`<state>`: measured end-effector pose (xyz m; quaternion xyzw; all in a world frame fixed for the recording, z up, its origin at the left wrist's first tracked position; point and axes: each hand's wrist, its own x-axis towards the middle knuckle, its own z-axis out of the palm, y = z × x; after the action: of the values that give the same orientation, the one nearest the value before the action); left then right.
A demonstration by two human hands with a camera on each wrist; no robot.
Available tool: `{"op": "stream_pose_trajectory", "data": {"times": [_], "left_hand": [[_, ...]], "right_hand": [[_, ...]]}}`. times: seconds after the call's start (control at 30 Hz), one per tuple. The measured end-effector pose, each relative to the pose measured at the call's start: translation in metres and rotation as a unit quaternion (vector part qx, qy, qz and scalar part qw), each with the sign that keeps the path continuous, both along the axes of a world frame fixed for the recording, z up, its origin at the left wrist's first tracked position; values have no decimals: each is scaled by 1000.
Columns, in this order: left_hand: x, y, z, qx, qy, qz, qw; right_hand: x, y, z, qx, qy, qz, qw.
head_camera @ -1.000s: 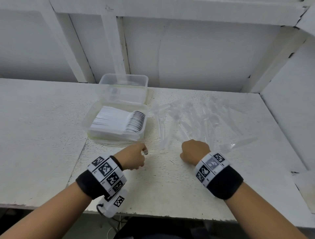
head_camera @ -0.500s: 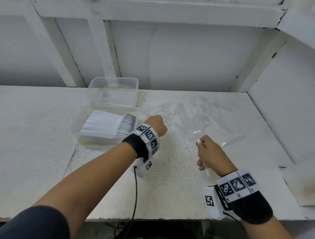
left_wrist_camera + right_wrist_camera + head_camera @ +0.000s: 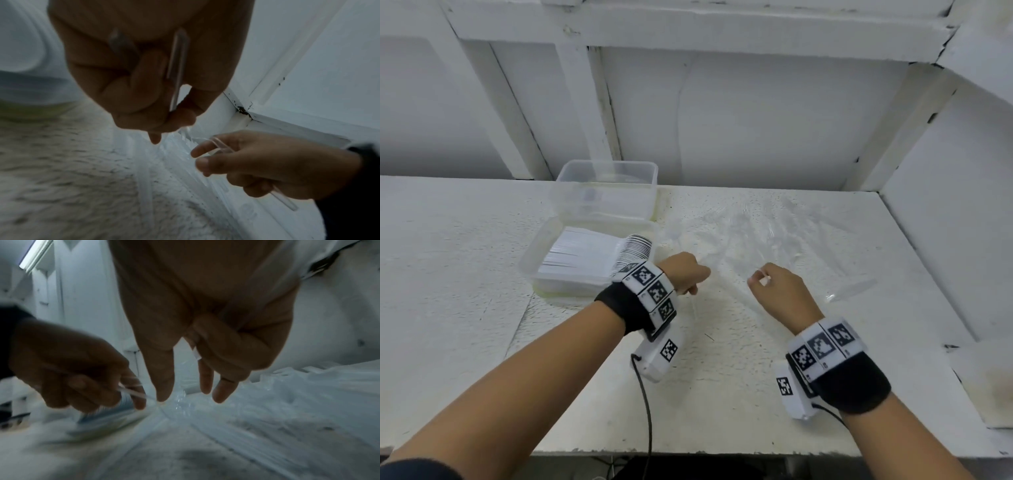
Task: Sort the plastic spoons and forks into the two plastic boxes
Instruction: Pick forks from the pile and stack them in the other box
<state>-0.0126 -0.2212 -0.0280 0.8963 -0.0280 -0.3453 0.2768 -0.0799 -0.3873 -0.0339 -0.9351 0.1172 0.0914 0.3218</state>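
Clear plastic cutlery lies scattered across the white table, right of centre in the head view. At centre, the left hand curls its fingers round two clear utensil handles. Just right of it, the right hand pinches another clear utensil, its other fingers partly extended. Left of the hands, the near plastic box holds stacked white cutlery; the far plastic box sits directly above it in the frame.

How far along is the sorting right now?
Near box already holds a packed white row; far box looks nearly empty. Left hand grips clear utensils, right hand holds another. A clear pile remains on the table.
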Motion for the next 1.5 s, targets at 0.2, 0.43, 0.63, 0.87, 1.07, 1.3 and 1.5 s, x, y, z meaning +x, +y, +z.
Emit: {"op": "stream_pose_trajectory", "data": {"times": [0.2,0.43,0.63,0.87,1.07,1.3,1.5], "left_hand": [[-19,24,0,-63,66,77,993],[-34,37,-3,-143,106,163,971],[-41,40,-8,-175,104,176,963],[-45,40,-12,-178,41,187,965],[-34,16,-16,-139,-8,152,979],[-12,-23,-33,44,-101,19,994],[-9,-10,-34,13,-115,39,993]], "right_hand": [[35,31,-17,-109,96,113,983],[49,35,-31,-121,91,107,983],[46,28,-31,-32,98,89,991],[31,12,-15,91,55,41,993],[18,-1,1,343,60,-66,935],[12,-10,-6,399,59,-139,904],[37,-10,-1,279,33,-92,955]]}}
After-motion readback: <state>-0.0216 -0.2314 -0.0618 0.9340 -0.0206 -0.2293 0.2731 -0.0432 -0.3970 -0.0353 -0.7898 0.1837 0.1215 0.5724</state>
